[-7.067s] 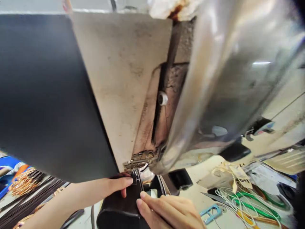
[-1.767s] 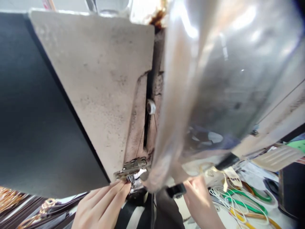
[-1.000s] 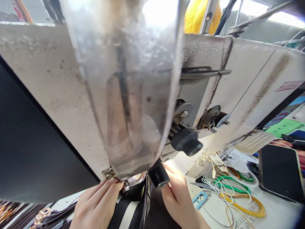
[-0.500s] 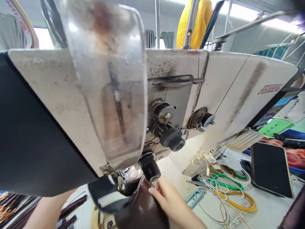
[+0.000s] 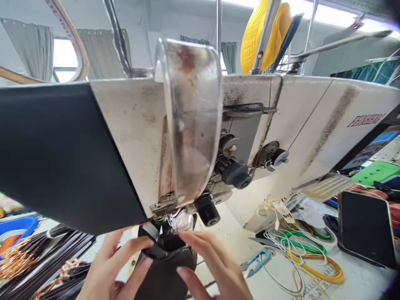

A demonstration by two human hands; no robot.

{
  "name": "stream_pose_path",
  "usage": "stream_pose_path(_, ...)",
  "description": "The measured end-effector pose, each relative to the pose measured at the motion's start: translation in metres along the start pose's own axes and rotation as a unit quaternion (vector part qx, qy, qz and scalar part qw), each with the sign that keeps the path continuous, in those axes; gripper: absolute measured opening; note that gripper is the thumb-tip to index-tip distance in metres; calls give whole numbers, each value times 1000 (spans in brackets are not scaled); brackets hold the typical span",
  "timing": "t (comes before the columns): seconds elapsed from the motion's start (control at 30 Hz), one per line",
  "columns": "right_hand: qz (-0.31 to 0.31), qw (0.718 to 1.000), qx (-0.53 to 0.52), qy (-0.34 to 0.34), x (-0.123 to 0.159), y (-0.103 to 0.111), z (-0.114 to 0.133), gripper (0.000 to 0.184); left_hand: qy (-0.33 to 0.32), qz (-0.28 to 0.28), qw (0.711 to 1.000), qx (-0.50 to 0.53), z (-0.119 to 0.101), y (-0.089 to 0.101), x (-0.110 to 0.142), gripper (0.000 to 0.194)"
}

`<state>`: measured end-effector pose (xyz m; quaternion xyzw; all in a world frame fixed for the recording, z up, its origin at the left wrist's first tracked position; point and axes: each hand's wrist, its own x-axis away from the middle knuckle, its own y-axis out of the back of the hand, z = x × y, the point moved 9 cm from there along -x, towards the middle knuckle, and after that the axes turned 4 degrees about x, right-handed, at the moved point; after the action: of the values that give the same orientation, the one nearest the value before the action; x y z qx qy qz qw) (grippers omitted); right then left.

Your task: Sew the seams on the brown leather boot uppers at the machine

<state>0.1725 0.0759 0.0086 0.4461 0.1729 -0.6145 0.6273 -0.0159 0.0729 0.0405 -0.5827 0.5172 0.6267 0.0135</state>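
Under the sewing machine head (image 5: 125, 125), a dark leather piece (image 5: 170, 275) with a curved dark strap (image 5: 156, 251) at its top sits by the needle area. My left hand (image 5: 117, 266) is at the left side of the piece, with thumb and forefinger closed around the strap's edge. My right hand (image 5: 215, 266) is on the other side, fingers stretched and apart, the forefinger near the top edge and the thumb over the front of the piece. The presser foot is partly hidden behind the strap and fingers.
Blue thread snips (image 5: 256, 261), scissors, tangled white cord (image 5: 283, 243) and yellow and green loops lie on the right of the table. A phone (image 5: 365, 227) leans behind them. Bundles of dark straps (image 5: 59, 260) and a blue basin (image 5: 18, 227) are at left.
My left hand has come up from behind the machine head to the piece's left side. My right hand has opened its pinch and spread its fingers. The view has shifted left and back.
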Motion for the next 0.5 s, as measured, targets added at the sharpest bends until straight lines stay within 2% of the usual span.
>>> stream_pose_path(0.03, 23, 999, -18, 35, -12, -6, 10, 38, -36, 25, 999, 7, -13, 0, -4, 13)
stream_pose_path(0.07, 39, 998, -34, 39, -21, -10, 14, 26, -69, 45, 996, 16, -24, 0, -8, 14)
stream_pose_path(0.13, 51, 996, -76, -6, -28, -17, 11, 12, -85, 67, 994, 21, -35, 0, -17, 13)
stream_pose_path(0.27, 5, 981, -159, -111, -18, -17, -8, 7, -2, 47, 999, 16, -30, 1, -28, 8)
stream_pose_path(0.33, -24, 973, -180, -139, -12, -14, -14, 6, -8, 41, 999, 32, -36, -1, -29, 6)
stream_pose_path(0.43, -44, 965, -197, -165, -11, -9, -18, 4, -41, 51, 997, 41, -46, -7, -28, 15)
stream_pose_path(0.5, -38, 965, -200, -165, -15, -6, -16, 6, -24, 58, 997, 39, -43, -10, -27, 14)
